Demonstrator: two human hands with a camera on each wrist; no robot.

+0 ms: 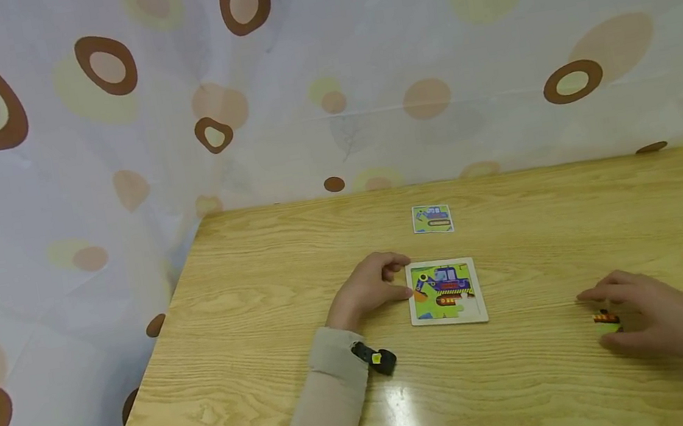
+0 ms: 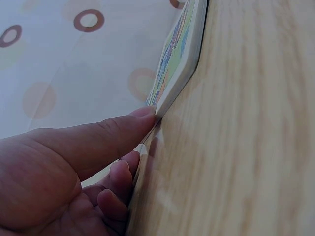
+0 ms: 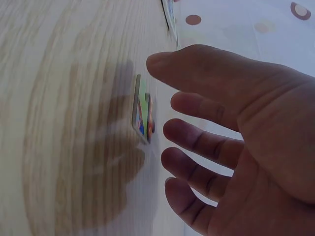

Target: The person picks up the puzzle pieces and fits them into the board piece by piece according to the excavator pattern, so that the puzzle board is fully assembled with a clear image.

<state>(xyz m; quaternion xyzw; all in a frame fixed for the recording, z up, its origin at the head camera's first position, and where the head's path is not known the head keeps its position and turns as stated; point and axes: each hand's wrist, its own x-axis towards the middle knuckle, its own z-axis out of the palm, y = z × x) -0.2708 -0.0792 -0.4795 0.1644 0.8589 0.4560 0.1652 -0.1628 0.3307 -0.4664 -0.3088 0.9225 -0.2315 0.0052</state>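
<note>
A square jigsaw puzzle board point(image 1: 414, 309) with a pale frame lies on the table, its picture a blue and orange excavator on green. My left hand point(image 1: 371, 284) holds its left side, thumb point(image 2: 142, 115) at the frame's edge and index finger by the upper left corner. The other fingers of that hand are curled in. The board's lower right part shows bare backing. To the right, a loose puzzle piece point(image 1: 609, 327), green with orange and black, lies between the spread thumb and fingers of my right hand point(image 1: 653, 316). In the right wrist view, that piece point(image 3: 141, 105) stands apart from the fingertips.
Beyond the board lies a small picture card point(image 1: 433, 219) showing the same excavator. The wooden table point(image 1: 257, 271) ends at a hanging cloth point(image 1: 291, 64) patterned with brown rings and pale dots. A dark wrist camera point(image 1: 378, 358) sits on the left sleeve.
</note>
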